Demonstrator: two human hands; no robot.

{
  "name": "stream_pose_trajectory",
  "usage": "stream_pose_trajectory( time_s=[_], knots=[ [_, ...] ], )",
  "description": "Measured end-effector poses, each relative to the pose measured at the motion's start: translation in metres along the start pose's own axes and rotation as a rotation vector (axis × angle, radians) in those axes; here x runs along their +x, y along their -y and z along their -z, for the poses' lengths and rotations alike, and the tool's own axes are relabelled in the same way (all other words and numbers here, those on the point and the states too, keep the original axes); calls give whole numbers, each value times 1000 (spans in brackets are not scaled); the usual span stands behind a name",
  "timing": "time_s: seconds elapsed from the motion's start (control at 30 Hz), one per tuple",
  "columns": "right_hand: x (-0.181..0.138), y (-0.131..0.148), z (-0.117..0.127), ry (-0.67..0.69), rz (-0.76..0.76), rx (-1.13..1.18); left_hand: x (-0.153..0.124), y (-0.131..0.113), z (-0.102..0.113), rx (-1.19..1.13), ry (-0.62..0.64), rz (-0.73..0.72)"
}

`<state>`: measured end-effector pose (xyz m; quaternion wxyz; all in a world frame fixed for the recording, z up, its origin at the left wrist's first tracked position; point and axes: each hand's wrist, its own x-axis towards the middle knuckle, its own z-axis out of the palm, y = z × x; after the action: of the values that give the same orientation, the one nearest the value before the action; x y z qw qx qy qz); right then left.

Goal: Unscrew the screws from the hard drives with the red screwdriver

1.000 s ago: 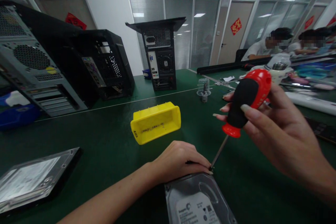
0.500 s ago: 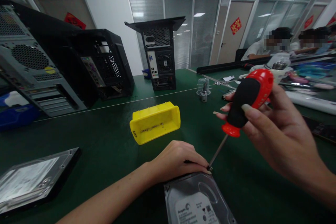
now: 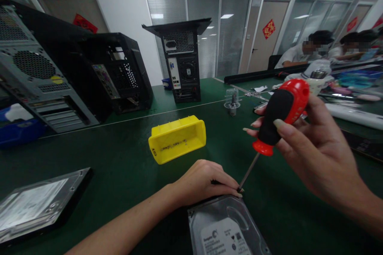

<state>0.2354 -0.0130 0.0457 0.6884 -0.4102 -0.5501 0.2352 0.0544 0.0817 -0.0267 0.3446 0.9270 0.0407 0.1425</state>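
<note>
My right hand point(image 3: 317, 155) grips a red and black screwdriver point(image 3: 277, 113) by its handle, the thumb along the near side. Its metal shaft slants down to the left, and the tip meets the fingertips of my left hand point(image 3: 206, 181). Those fingers are closed in a pinch at the far edge of a hard drive point(image 3: 224, 223); whatever small thing lies between them is too hidden to name. The drive lies label up, its near end cut off by the picture's bottom edge.
Beyond my left hand a yellow bin point(image 3: 178, 139) lies on its side. A second hard drive point(image 3: 38, 203) is at the left. Computer cases point(image 3: 182, 59) stand behind, and a clear plastic container point(image 3: 231, 101) at centre right. Two people point(image 3: 295, 53) sit at the far right.
The screwdriver handle has shifted very slightly left, with my right hand. My left hand and the hard drive look almost unmoved.
</note>
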Motion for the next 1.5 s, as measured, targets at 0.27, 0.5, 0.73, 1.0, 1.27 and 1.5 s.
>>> stream_pose_trajectory(
  time_s=[0.27, 0.5, 0.73, 1.0, 1.27, 1.5],
  knots=[
    [0, 1, 0, -13, 7, 10, 0, -1, -1, 27, -30, -26],
    [-2, 1, -1, 2, -9, 16, 1, -2, 1, 8, -37, -67],
    [-1, 2, -2, 13, 7, 15, 0, 1, -1, 27, -41, -72],
    [-2, 0, 1, 34, 30, 14, 1, -1, 3, -60, -11, -11],
    [-1, 2, 0, 36, 16, 19, 2, -4, 7, -230, 31, 57],
    [-2, 3, -1, 36, -2, 23, 3, -3, 8, -242, 42, 52]
  ],
)
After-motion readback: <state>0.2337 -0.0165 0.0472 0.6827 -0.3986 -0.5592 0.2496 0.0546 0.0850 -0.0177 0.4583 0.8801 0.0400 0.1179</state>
